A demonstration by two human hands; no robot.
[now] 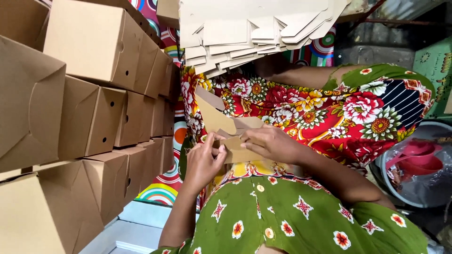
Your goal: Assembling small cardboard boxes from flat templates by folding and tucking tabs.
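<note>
**Both hands on a half-folded carton, lap level**

Head view, looking down over the lap. Person wears a green dress (292, 221) with small red-and-white flowers and buttons down the front; a red floral cloth (329, 113) covers the knees beyond it.

Centre of frame: one brown cardboard blank (221, 124), partly folded, held above the lap between both hands. Its long flap stands up and tilts toward the left of the picture; the lower part lies flat under the fingers.

Left hand (203, 162): fingers curled, thumb and fingertips pinching the near edge of the blank from the left side. Right hand (270, 143): laid over the blank from the right, fingers extended and pressing a flap down, thumb tucked under the card. The two hands sit just beside each other, fingertips nearly meeting on the card.

Top of frame: stack of flat unfolded blanks (254, 33), pale brown, notched edges fanned out, resting beyond the knees.

Left side: wall of finished boxes (94, 94), same brown card, closed, stacked several rows high and running away from the camera; small round holes show in their side panels. Behind them, a mat (162, 190) with bright concentric rings.

Lower right: a round grey basin (419, 188) holding a pink plastic item (416, 162); what it is I cannot tell.
</note>
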